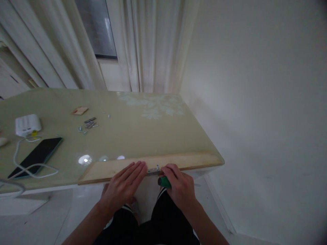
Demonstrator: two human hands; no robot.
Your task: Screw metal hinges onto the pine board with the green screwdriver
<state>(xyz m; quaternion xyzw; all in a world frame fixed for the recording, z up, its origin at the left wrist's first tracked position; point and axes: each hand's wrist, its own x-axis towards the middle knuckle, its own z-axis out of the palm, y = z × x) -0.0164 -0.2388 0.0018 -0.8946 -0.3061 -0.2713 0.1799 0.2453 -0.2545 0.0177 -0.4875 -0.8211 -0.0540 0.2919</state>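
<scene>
A long wooden board (189, 160) lies along the near edge of the pale green table (133, 132). My left hand (125, 185) rests flat on the board, fingers stretched out and together. Just right of its fingertips sits a small metal hinge (153, 170) with a screw standing up from it. My right hand (178, 185) is closed round a green-handled screwdriver (165, 182), held beside the hinge at the board's near edge. The screwdriver's tip is hidden by the fingers.
Loose screws and small metal pieces (88, 124) and a little wooden piece (79, 110) lie farther back on the table. At the left are a dark phone (38, 154), a white charger block (27, 124) and its cable. A white wall stands on the right, curtains behind.
</scene>
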